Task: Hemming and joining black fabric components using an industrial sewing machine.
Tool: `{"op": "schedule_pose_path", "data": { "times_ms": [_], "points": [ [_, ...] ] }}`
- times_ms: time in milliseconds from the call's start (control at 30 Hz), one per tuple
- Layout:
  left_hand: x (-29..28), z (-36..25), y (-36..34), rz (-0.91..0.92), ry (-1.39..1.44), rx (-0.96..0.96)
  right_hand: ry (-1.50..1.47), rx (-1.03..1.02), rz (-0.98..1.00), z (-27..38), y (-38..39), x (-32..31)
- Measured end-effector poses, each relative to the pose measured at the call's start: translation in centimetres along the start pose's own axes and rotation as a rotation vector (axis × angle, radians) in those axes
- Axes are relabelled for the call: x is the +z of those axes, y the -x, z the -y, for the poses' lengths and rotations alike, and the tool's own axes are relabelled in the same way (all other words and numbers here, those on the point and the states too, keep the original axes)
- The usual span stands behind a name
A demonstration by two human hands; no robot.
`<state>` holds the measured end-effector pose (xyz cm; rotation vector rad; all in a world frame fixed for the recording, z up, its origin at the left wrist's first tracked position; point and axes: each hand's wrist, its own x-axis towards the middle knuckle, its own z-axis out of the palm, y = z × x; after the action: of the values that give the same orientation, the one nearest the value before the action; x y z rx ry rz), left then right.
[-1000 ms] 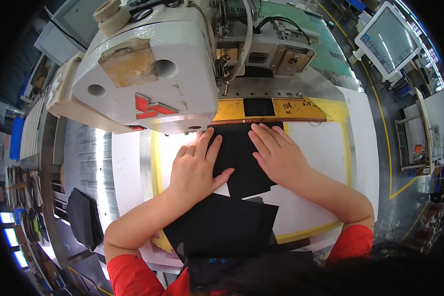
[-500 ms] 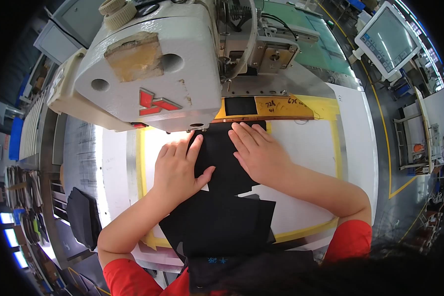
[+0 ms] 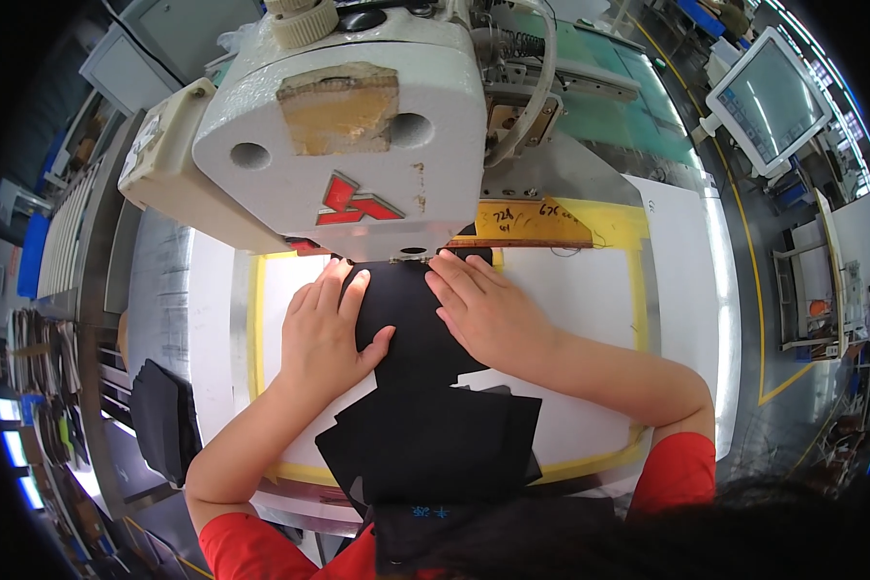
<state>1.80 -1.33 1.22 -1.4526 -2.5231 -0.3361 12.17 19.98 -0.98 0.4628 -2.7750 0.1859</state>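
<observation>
Black cloth (image 3: 403, 324) lay just in front of the sewing machine (image 3: 358, 169), seemingly light and soft, best steadied flat by its side edges, where the left fingers (image 3: 330, 290) and right fingers (image 3: 462, 279), extended and slightly parted, rested without pinching.

Short red sleeves (image 3: 675, 476); black apron (image 3: 401, 548) over red shirt (image 3: 346, 561); small blue marking (image 3: 430, 511) on apron front.
</observation>
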Motion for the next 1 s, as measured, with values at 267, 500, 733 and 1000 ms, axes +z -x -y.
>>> {"op": "schedule_pose_path", "data": {
  "times_ms": [267,500,733,1000],
  "points": [
    [0.0,-0.6,0.1,-0.023,-0.007,-0.042,-0.025,-0.001,-0.027,-1.4,2.1,-1.4],
    [-0.3,-3.9,-1.1,0.050,-0.007,0.013,0.002,0.008,-0.041,-2.1,3.2,-1.2],
    [2.0,-7.0,-2.8,0.060,0.125,0.155,0.037,0.033,-0.069,-1.8,2.7,-1.3],
    [2.8,-7.0,-2.5,0.022,0.119,0.144,0.010,0.116,-0.153,-4.6,2.6,-1.6]
  ]
}}
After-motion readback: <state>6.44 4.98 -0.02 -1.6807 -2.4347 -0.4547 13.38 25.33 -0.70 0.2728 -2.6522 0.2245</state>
